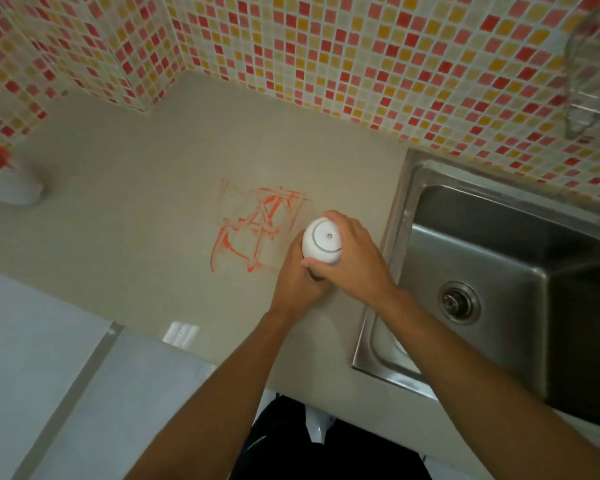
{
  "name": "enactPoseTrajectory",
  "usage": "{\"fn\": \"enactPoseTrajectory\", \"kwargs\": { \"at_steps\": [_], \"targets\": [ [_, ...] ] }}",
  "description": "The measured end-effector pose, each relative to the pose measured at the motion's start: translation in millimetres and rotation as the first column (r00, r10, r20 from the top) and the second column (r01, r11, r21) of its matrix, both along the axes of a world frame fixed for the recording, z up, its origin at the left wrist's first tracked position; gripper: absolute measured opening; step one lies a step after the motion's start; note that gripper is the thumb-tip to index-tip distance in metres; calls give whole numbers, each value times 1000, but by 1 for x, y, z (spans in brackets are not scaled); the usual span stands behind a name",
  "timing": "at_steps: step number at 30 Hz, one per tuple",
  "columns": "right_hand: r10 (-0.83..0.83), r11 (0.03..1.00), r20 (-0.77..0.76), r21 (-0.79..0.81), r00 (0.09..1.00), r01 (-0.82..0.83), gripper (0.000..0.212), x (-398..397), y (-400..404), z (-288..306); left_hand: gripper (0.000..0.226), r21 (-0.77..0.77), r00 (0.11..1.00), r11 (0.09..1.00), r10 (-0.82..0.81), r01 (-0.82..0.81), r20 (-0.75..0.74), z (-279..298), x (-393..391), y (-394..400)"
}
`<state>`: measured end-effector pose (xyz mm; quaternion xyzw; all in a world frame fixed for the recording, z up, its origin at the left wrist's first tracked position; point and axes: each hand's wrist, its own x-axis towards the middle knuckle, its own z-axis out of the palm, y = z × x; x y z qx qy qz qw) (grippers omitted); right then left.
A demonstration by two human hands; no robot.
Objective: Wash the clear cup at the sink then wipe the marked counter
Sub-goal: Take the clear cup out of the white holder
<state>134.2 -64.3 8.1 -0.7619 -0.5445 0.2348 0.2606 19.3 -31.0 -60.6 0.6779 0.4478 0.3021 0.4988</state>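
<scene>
Beige laminate makes up the counter [125, 161], which runs from nine o'clock across to the middle of the view and ends at the steel sink [499, 244]. Behind both, from ten o'clock round to two, rises a wall of mosaic tiles [326, 46] in red, orange, pink and cream. The sink fills the three to four o'clock part, its basin deep and grey, with a round drain [459, 302] low on its floor.

At the centre of the counter sits the red scribble [257, 226], a tangle of marker lines, partly smeared and faint toward its left edge. A blurred red and white object [4, 174] stands at nine o'clock; what it is cannot be told. A small white folded cloth [181, 333] lies at the counter's front edge, at seven o'clock from the scribble.

Both forearms come up from six o'clock and meet just right of the scribble, near the sink's rim. The right hand [354, 258] wraps over a white bottle [322, 244] from the three o'clock side, fingers curled round its upper body and thumb across its near face. The left hand [297, 282] grips the same bottle lower down from the seven o'clock side, its fingers hidden behind it. The bottle's round white end faces the camera.

A clear cup [593, 74] shows faintly at two o'clock against the tiles, blurred, well apart from the hands.
</scene>
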Motion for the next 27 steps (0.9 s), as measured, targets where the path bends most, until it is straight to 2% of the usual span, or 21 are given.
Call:
{"fn": "enactPoseTrajectory", "kwargs": {
  "at_steps": [5,9,13,18,20,23,27],
  "targets": [
    [-18,999,45,-27,999,19,82,-4,3,3,78,-53,994,992,111,-111,-10,-9,9,-1],
    [-3,997,64,-73,998,8,80,-3,8,11,105,-78,988,989,121,-129,-101,-17,11,0],
    [45,994,71,-105,996,-38,84,2,6,15,111,-52,986,991,119,-126,-117,-17,11,0],
    [125,985,129,-138,984,-107,83,5,8,22,106,-49,987,991,115,-122,-114,-20,11,1],
    [153,984,169,-118,974,-134,81,6,11,33,92,-53,978,982,175,-182,-113,-22,9,4],
    [104,995,149,-9,983,-104,78,14,28,59,65,-45,963,967,243,-250,-115,-27,0,11],
    [217,974,229,-113,949,-196,80,22,45,72,77,-94,983,981,160,-168,-89,-22,-1,4]
  ]
}}
